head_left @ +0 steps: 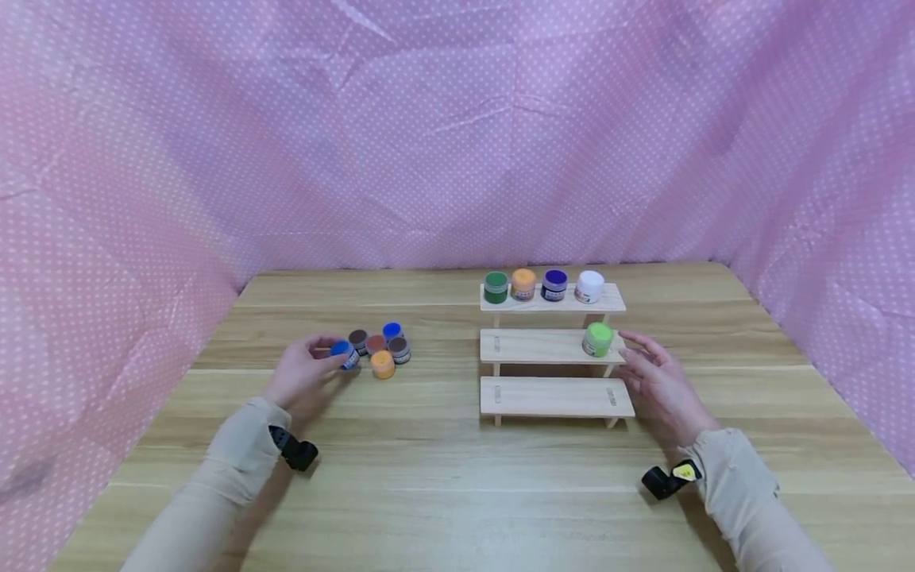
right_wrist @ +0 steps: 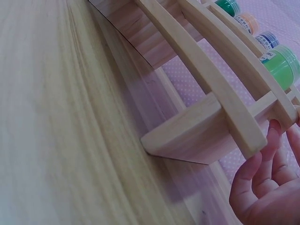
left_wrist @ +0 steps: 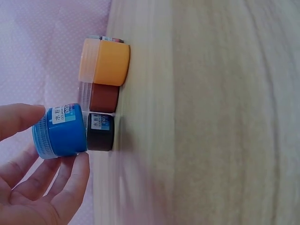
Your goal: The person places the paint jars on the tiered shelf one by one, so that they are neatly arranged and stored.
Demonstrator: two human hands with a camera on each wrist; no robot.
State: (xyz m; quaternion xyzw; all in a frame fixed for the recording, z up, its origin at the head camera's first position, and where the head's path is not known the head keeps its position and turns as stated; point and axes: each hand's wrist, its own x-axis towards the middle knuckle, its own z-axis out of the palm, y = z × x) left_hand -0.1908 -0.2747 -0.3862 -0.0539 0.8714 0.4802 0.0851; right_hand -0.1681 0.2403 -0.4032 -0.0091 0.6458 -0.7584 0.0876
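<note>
My left hand (head_left: 303, 367) pinches a blue paint jar (left_wrist: 65, 129) between thumb and fingers, tilted beside a cluster of small jars. That cluster has an orange jar (head_left: 382, 365), a reddish-brown jar (head_left: 375, 344), a second blue jar (head_left: 392, 331) and two dark jars, one at the back left (head_left: 358, 342) and one at the right (head_left: 399, 349). My right hand (head_left: 661, 381) is at the right end of the three-step wooden rack (head_left: 543, 346), fingertips right at the step edges. Close to those fingers, a light green jar (head_left: 598, 339) stands on the middle step.
On the rack's top step stand a dark green jar (head_left: 496, 287), a pale orange jar (head_left: 523, 284), a dark blue jar (head_left: 554, 285) and a white jar (head_left: 589, 287). Beyond the wooden table (head_left: 443, 492) hangs a pink dotted cloth (head_left: 443, 143).
</note>
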